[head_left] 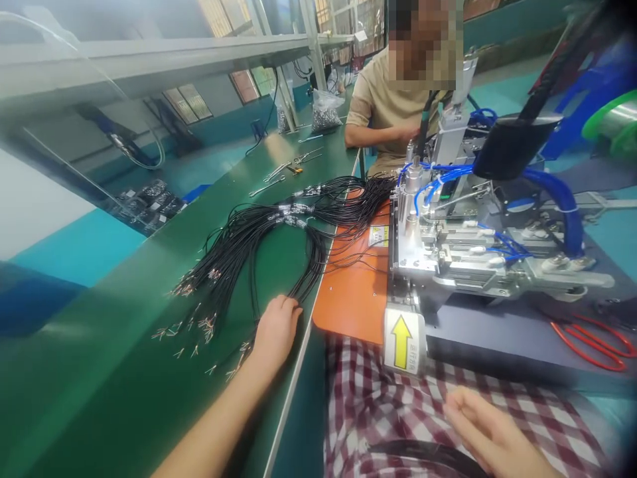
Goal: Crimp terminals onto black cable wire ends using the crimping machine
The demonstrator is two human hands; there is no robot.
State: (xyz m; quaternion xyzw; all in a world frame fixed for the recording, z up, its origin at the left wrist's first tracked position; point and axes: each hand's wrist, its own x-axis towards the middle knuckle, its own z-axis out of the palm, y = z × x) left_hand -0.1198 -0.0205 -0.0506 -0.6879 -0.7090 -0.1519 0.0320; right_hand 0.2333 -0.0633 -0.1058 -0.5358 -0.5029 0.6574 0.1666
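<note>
My left hand [277, 328] is on the green table near its edge, with its fingers closed round the end of some black cables [313, 262]. These cables curve away from the hand and join a large bundle [243, 236] with stripped, coppery wire ends fanned out at the left. Silvery-white bands or tags [293, 211] cross the middle of the bundle. Over my checked lap, my right hand [480, 421] is loosely curled, thumb and fingertips together, and nothing shows in it. Some cables run across an orange plate [348, 292] to a metal machine [418, 245].
Blue air hoses [562, 192] and a black part [517, 143] rise from the machine. Red-handled scissors [592, 338] lie on its base. Hand tools [279, 174] and a bag of small parts [326, 109] are farther up the table. Another person [383, 113] sits across the machine.
</note>
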